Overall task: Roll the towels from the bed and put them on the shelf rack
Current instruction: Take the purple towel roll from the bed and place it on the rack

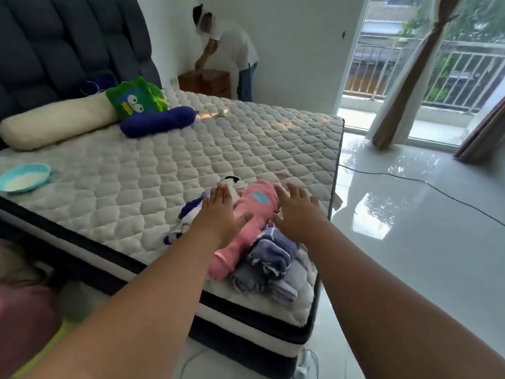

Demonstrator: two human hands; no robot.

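Two bare hands are hovering open, fingers spread, gripping nothing: left hand (218, 209), right hand (296, 212). Between them a rolled pink terry towel (246, 228) is lying at the near corner of the quilted white mattress bed (164, 173), its long axis running from twelve o'clock to seven o'clock. Folded blue-grey striped towels (270, 258) are sitting beside it at five o'clock, nearer the right hand.
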